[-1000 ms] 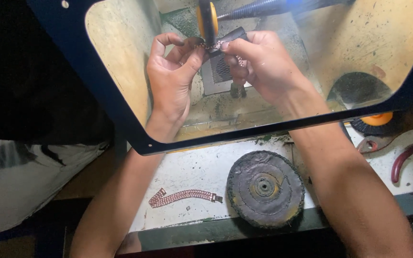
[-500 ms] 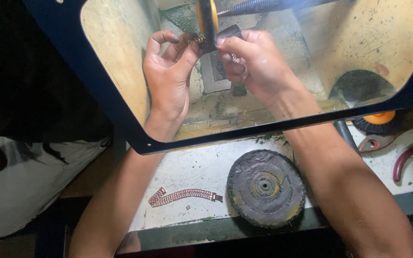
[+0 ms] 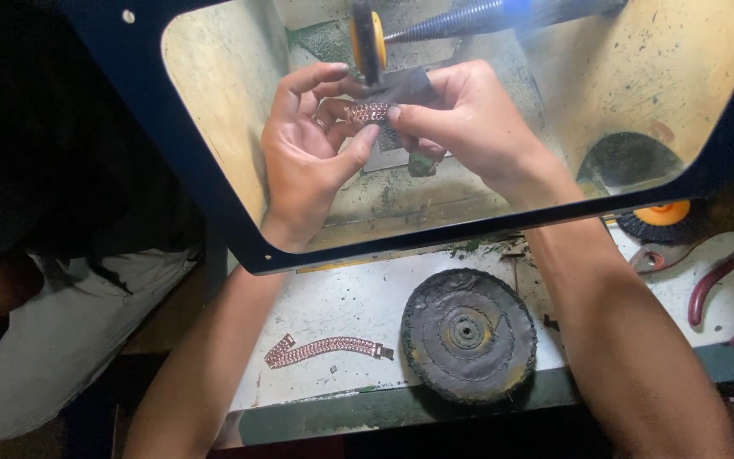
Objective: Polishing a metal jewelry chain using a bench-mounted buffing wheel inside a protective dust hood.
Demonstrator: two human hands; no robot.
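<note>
Behind a clear shield in a dark blue frame (image 3: 172, 161), my left hand (image 3: 303, 161) and my right hand (image 3: 469, 119) together pinch a short copper-coloured chain bracelet (image 3: 367, 111). A dark block (image 3: 405, 85) backs the bracelet under my right fingers. They hold it just below a thin orange-hubbed polishing wheel (image 3: 367, 38) mounted on a tapered threaded spindle (image 3: 460, 21). Whether the bracelet touches the wheel I cannot tell.
On the white bench top (image 3: 341, 306) lie a second copper chain bracelet (image 3: 329, 348) and a worn dark buffing wheel (image 3: 467, 333). Red-handled pliers (image 3: 728, 293) and an orange-hubbed brush wheel (image 3: 656, 219) sit at the right. My knee in light trousers (image 3: 61, 340) is at the left.
Both hands have dropped slightly away from the wheel, and the bracelet is now turned so its links show between my thumbs.
</note>
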